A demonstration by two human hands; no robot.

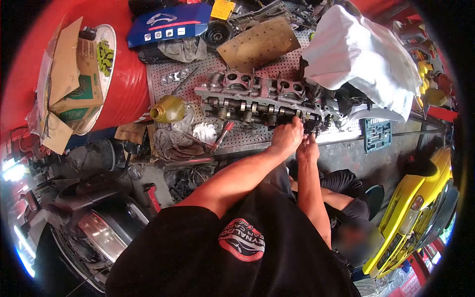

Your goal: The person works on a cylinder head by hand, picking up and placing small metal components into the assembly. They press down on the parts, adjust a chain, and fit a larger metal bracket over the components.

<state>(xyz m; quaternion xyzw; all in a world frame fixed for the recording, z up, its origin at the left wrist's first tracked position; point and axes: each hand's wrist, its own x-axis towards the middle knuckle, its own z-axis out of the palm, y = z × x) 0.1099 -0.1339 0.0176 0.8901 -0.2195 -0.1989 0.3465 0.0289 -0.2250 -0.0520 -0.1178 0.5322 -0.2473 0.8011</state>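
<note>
A metal engine cylinder head (262,101) with exposed camshafts lies lengthwise on a perforated metal bench. At its front edge, near the right end, my left hand (288,137) is closed, with the fingertips against the camshaft area. Just right of it and slightly lower, my right hand (308,149) is closed in a pinch, nearly touching the left. Anything between the fingers is too small to make out. A red-handled tool (225,132) rests at the bench edge, left of my hands.
Rags (173,142) and a yellowish plastic container (167,109) lie left. White sheeting (361,54) covers items at back right, above a tool case (377,134). Another person (354,208) is low at right, beside a yellow car part (413,213). A motorcycle (94,222) stands lower left.
</note>
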